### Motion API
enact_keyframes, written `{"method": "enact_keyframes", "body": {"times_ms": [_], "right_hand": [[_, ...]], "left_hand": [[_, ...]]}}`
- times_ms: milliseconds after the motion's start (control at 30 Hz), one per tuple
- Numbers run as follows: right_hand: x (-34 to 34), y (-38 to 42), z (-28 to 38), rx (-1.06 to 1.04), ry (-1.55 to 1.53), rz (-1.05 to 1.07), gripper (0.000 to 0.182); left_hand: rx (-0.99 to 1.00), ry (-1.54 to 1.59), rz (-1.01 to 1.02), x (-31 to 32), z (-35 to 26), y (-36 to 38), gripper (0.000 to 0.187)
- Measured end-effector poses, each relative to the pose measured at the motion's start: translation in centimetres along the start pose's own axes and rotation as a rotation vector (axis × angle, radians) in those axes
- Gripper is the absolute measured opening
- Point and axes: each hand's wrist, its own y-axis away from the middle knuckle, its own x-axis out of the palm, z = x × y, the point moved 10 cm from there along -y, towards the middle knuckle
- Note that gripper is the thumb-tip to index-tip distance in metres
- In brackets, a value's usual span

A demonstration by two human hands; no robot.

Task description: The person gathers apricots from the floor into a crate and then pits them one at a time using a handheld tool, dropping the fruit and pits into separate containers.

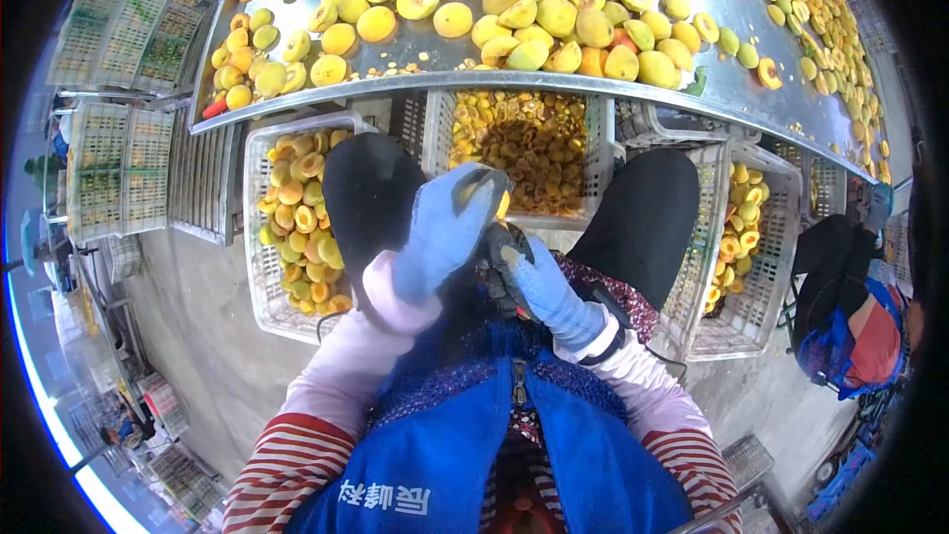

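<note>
My left hand (453, 222), in a blue glove with dark fingertips, is closed in front of my lap. A small yellow piece of peach (504, 205) shows at its fingers. Just below and to the right, my right hand (534, 279) wears the same kind of glove. Its fingers are curled closed near the left fingertips. A bit of red shows under the right hand; what that hand holds is hidden. Beyond my knees a metal table (741, 25) bears many halved yellow peaches (557, 16), some with brown pit hollows facing up.
Between my knees stands a crate (600, 153) of peach pits and scraps. A white crate (259, 282) of peach halves is on the left, another crate (781, 267) on the right. Stacked crates (119, 173) stand far left. Another person (855, 307) sits at the far right.
</note>
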Motion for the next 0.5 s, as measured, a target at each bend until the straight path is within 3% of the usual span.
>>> {"method": "enact_keyframes", "body": {"times_ms": [67,167,267,333,500], "right_hand": [[0.1,0.3,0.0,0.022,0.016,-0.011,0.032],[-0.1,0.4,0.7,-0.052,0.258,-0.031,0.032],[0.5,0.3,1.5,-0.090,0.313,0.018,0.032],[0.3,0.2,0.4,0.028,0.126,0.004,0.032],[1.6,0.9,1.5,-0.069,-0.117,0.007,0.036]], "left_hand": [[-0.005,-0.033,-0.030,-0.1,0.1,0.2,0.024],[0.050,-0.441,0.065,0.4,-0.4,-0.3,0.023],[0.076,-0.451,0.014,-0.1,-2.3,0.0,0.017],[0.154,-0.352,-0.031,-0.3,-3.0,0.1,0.017],[0.169,-0.071,-0.024,0.4,-2.6,0.5,0.017]]}}
